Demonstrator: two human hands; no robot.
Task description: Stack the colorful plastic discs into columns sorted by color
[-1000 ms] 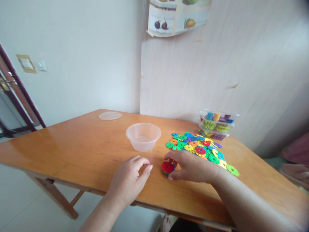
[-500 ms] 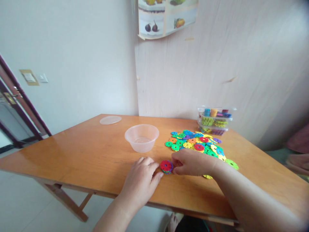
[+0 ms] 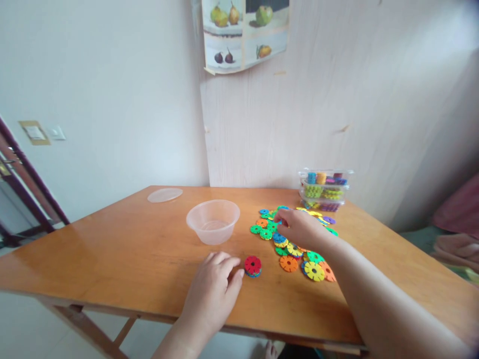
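A small stack of notched plastic discs (image 3: 253,266) with a red one on top stands near the table's front edge. Just left of it rests my left hand (image 3: 214,286), thumb and fingers apart, fingertips close beside the stack and holding nothing. My right hand (image 3: 301,228) is over the loose pile of coloured discs (image 3: 288,249), thumb and forefinger slightly apart above it. No disc shows between those fingers, and the hand hides part of the pile. Behind my left hand stands a clear plastic bowl (image 3: 213,224) with nothing visible inside.
A round translucent lid (image 3: 165,195) lies at the table's back left. Stacked clear boxes (image 3: 325,190) of colourful pieces stand at the back right, near the wall. The wooden table (image 3: 123,249) has its front edge close to me. A fruit poster (image 3: 243,37) hangs above.
My right hand has moved from the red-topped stack to the pile, up and to the right. My left hand stays by the stack. The whole view has shifted slightly.
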